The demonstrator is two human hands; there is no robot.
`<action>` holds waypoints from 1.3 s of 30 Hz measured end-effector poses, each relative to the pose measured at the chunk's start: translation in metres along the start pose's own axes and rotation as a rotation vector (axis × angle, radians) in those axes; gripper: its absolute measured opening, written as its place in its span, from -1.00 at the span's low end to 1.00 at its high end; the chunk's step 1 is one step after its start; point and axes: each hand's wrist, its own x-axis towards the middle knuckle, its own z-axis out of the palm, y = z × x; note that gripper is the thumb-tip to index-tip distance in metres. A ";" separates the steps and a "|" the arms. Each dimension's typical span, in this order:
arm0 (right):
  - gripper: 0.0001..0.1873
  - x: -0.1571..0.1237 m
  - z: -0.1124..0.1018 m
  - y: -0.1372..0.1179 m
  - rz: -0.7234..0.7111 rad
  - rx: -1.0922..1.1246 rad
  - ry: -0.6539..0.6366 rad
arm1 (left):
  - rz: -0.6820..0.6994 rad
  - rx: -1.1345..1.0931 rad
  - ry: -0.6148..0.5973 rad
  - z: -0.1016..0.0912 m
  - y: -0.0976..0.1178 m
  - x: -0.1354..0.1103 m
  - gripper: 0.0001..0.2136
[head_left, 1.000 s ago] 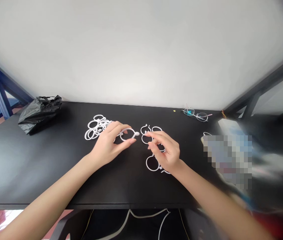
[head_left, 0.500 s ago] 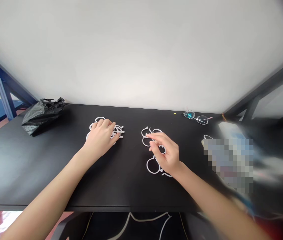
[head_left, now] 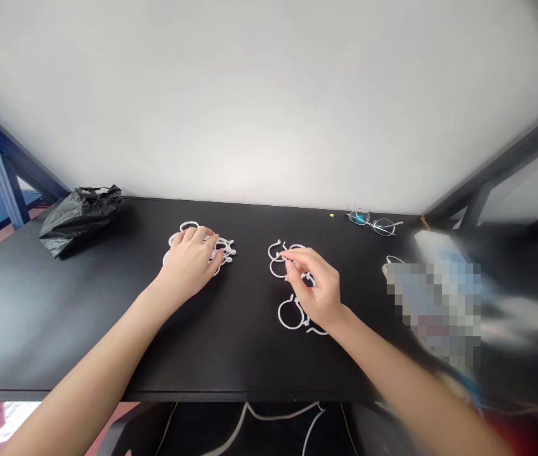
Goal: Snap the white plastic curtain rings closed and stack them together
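Left hand (head_left: 190, 266) palm down on ring pile (head_left: 225, 249), left of centre on black table (head_left: 60, 329), nearer the far edge; fingers bent over the rings, can't tell if any is gripped. Right hand (head_left: 319, 291) at table centre, thumb and forefinger pinched shut on a white ring (head_left: 270, 252). Loose rings (head_left: 279, 315) lie flat just beside and partly under that hand. Black plastic bag (head_left: 81, 212) at far left corner. Glasses (head_left: 372, 221) by far edge, right side, well apart from both hands.
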 end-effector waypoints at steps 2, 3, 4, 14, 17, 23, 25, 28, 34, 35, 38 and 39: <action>-0.83 0.001 0.000 0.004 0.033 -0.063 0.001 | -0.002 -0.024 0.004 0.000 0.000 0.000 -0.69; -0.84 0.002 -0.001 0.006 0.045 -0.102 -0.009 | -0.002 -0.034 0.003 0.000 0.000 0.000 -0.69; -0.85 0.002 -0.001 0.009 0.051 -0.140 -0.023 | -0.001 -0.041 0.005 0.000 0.000 0.000 -0.69; -0.81 -0.001 0.000 0.016 0.118 -0.349 -0.329 | 0.276 -0.294 0.068 -0.007 0.024 -0.001 -0.75; -0.75 -0.002 0.000 0.016 0.121 -0.348 -0.366 | 0.327 -0.385 0.033 -0.006 0.034 -0.004 -0.77; -0.75 -0.002 0.001 0.014 0.117 -0.298 -0.316 | 0.157 -0.879 -0.114 -0.005 0.047 -0.009 -0.80; -0.81 -0.001 0.002 0.010 0.065 -0.236 -0.234 | -0.019 -1.130 -0.180 -0.003 0.051 -0.009 -0.76; -0.88 0.000 0.002 0.002 -0.054 -0.087 -0.155 | -0.259 -1.488 -0.299 -0.002 0.054 -0.009 -0.66; -0.86 -0.005 0.007 -0.008 -0.064 0.193 -0.116 | -0.175 -1.904 -0.620 -0.012 0.056 -0.009 -0.68; -0.85 -0.007 0.007 -0.009 -0.047 0.211 -0.109 | -0.153 -1.917 -0.630 -0.013 0.057 -0.009 -0.68; -0.84 -0.008 0.008 -0.010 -0.031 0.232 -0.081 | -0.114 -1.896 -0.573 -0.015 0.058 -0.009 -0.70; -0.83 -0.007 0.007 -0.010 -0.028 0.235 -0.074 | -0.107 -1.870 -0.529 -0.015 0.058 -0.009 -0.71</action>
